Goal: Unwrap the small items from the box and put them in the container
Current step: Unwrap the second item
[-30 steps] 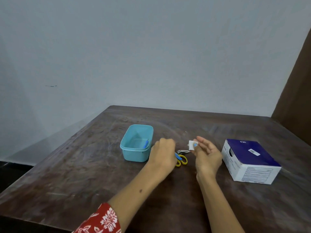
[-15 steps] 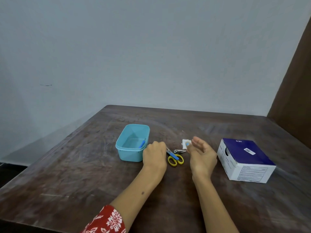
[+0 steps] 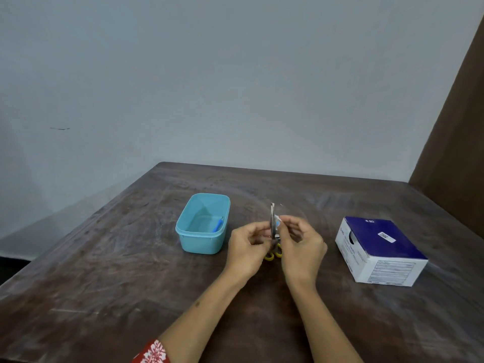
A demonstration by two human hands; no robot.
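The small wrapped item [image 3: 278,220] is pinched in the right hand [image 3: 301,244] fingertips above the table [image 3: 104,271], between the teal container [image 3: 201,224] and the box [image 3: 379,250]. The left hand [image 3: 248,247] grips yellow-handled scissors [image 3: 273,229], blades upright against the packet. Risk: the blades may nick its contents or the nearby fingertips.

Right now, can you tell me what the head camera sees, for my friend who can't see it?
A person's left hand holds yellow-handled scissors, blades up, against a small white packet pinched in the right hand, above a dark wooden table. A turquoise plastic container holding one blue item sits left; a blue-and-white cardboard box sits right.
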